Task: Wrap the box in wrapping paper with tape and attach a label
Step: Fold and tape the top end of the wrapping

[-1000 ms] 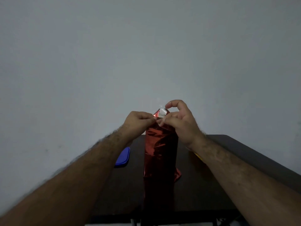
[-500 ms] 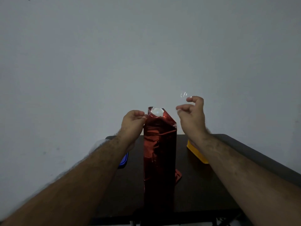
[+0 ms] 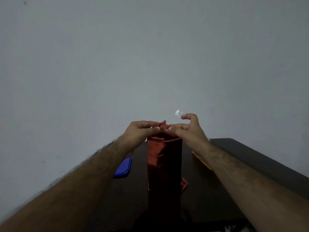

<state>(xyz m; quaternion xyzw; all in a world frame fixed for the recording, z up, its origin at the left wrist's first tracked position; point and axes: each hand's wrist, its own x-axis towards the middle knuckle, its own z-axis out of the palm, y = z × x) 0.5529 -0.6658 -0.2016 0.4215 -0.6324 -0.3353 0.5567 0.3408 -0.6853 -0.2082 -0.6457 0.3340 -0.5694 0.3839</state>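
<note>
Nearest you, your two bare forearms reach in from the lower corners toward the middle of the dark desk (image 3: pixel 250 158). Between them stands the tall upright box wrapped in shiny red foil paper (image 3: pixel 164 161), its base on the desk near the front edge, with a loose flap of red paper jutting out low on its right side. To the left of the box, a flat blue lid with rounded corners (image 3: pixel 123 168) lies on the desk, partly hidden by your left forearm. To the right, a yellow flat thing (image 3: pixel 203 162) shows just beside your right wrist; most of it is covered.

At the top of the box, your left hand (image 3: pixel 139 132) pinches the gathered red paper, its grip closed on the fold. Your right hand (image 3: pixel 189 129) presses thumb and lower fingers onto the same fold from the right, while its curled index finger carries a small strip of clear tape (image 3: pixel 177 112), glinting just above. Beyond is a plain grey wall (image 3: pixel 150 56).
</note>
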